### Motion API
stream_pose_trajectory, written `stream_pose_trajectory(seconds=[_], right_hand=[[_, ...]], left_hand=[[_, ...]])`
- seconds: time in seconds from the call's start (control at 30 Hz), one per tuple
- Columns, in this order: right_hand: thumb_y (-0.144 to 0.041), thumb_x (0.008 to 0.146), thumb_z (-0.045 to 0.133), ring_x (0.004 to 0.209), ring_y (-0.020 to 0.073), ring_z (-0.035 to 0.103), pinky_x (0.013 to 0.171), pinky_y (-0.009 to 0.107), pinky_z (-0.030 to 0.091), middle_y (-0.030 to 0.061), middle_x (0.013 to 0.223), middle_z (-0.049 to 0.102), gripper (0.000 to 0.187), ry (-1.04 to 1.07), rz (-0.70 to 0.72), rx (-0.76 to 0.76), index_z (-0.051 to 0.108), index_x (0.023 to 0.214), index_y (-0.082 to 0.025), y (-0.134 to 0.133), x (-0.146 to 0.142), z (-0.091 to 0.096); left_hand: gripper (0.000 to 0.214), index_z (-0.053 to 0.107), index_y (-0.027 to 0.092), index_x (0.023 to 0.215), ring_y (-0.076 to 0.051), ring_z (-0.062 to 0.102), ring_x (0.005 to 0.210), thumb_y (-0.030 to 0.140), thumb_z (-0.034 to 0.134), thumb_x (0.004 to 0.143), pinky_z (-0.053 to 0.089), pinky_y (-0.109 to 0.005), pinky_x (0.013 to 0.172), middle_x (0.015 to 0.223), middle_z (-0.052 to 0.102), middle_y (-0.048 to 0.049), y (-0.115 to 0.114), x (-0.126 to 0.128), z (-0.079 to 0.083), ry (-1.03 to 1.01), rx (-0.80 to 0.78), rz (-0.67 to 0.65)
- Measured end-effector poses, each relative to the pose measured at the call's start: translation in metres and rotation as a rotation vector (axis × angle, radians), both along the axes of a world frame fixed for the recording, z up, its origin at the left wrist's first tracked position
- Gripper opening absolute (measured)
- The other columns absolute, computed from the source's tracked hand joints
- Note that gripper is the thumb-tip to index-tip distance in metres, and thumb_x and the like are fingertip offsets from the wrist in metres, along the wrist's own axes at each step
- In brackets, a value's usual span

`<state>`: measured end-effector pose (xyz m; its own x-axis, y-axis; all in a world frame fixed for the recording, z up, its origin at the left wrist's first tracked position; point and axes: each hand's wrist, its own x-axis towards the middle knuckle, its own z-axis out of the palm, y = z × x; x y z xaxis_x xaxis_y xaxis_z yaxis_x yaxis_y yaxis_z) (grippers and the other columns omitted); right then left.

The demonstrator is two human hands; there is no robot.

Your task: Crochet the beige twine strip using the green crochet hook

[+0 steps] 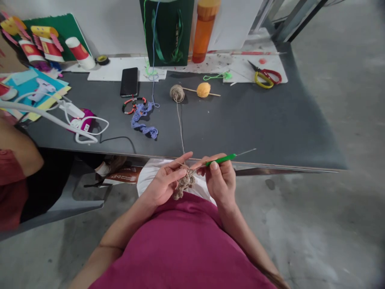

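Above my lap, near the table edge, my left hand (165,180) pinches a small brown crochet piece (185,183) between thumb and fingers, its index finger stretched out. My right hand (221,180) grips a crochet hook by its green handle (221,159); a thin metal shaft points right, away from the piece. The right hand's index fingertip reaches to the top of the crochet piece. A strand of brown yarn (181,126) runs from my left fingers up the table to a brown yarn ball (177,93).
A wooden stick with a yellow ball (203,90) lies beside the yarn ball. Purple crochet (144,120), a bracelet, a phone (129,82) and scissors (266,76) lie on the table. A green bag (167,34) and orange bottle (205,32) stand behind. Another person sits at left.
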<state>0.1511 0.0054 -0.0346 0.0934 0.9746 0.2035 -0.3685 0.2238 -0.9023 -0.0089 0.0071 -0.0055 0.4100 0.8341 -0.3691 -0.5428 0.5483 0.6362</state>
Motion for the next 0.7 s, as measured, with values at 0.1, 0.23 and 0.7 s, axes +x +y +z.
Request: stream_pose_trajectory(seconds=[0.1,0.23,0.7], right_hand=[[-0.033,0.103,0.053,0.069,0.0169,0.067,0.063,0.033,0.054,-0.001,0.081,0.078,0.011,-0.208,-0.02,0.179,0.064,0.102,-0.031,0.0,0.008,0.01],[-0.017,0.098,0.06,0.084,0.0187,0.073,0.07,0.035,0.058,0.0023,0.099,0.082,0.026,-0.639,-0.105,0.516,0.069,0.117,-0.032,0.0,0.012,0.018],[-0.035,0.097,0.063,0.047,0.0128,0.063,0.046,0.026,0.051,-0.0027,0.068,0.074,0.01,-0.277,-0.304,0.021,0.066,0.095,-0.026,-0.011,-0.002,0.003]], left_hand=[[0.053,0.077,0.027,0.12,-0.008,0.061,0.071,0.021,0.09,0.069,0.049,-0.022,0.072,0.079,0.073,0.0029,0.0,0.0,-0.002,0.094,0.087,0.08],[0.064,0.071,0.027,0.13,-0.008,0.059,0.07,0.02,0.09,0.069,0.048,-0.023,0.073,0.072,0.067,0.0054,-0.003,0.004,-0.002,0.163,0.156,0.186],[0.055,0.074,0.027,0.125,-0.012,0.065,0.076,0.025,0.086,0.072,0.052,-0.026,0.074,0.075,0.066,0.0026,0.002,0.003,-0.006,-0.015,-0.062,0.041]])
